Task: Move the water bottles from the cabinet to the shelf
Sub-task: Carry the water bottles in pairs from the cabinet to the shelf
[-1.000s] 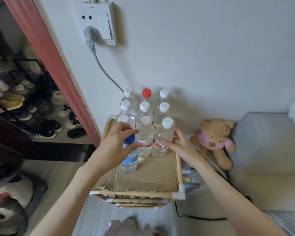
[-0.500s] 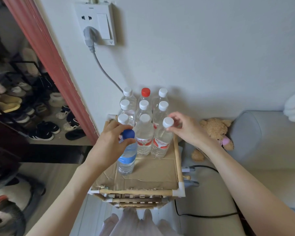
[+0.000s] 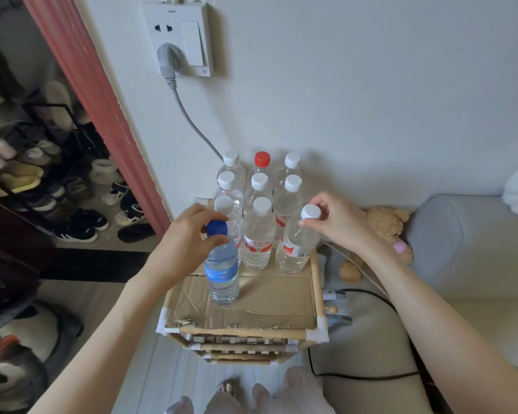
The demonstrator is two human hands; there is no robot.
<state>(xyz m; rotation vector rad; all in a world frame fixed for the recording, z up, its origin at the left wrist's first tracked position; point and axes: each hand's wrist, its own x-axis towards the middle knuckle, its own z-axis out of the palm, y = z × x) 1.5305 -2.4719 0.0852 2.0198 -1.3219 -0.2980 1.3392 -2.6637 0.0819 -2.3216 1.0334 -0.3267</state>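
A wooden shelf (image 3: 311, 334) topped with cardboard stands against the wall and carries several clear water bottles. My left hand (image 3: 189, 234) grips the neck of a blue-capped bottle (image 3: 222, 273) standing at the front left. My right hand (image 3: 338, 222) pinches the white cap of a red-labelled bottle (image 3: 296, 249), which leans to the right at the front right of the group. Behind them stand more white-capped bottles (image 3: 259, 234) and one red-capped bottle (image 3: 262, 162) by the wall.
A wall socket (image 3: 189, 34) with a grey plug and cable hangs above the shelf. A teddy bear (image 3: 383, 225) and a grey sofa (image 3: 449, 240) are to the right. A red door frame (image 3: 102, 109) and a shoe rack (image 3: 42, 180) are to the left.
My right hand rose from the bottle's side to its cap and tilted that bottle to the right. My left hand stayed on the blue-capped bottle's neck.
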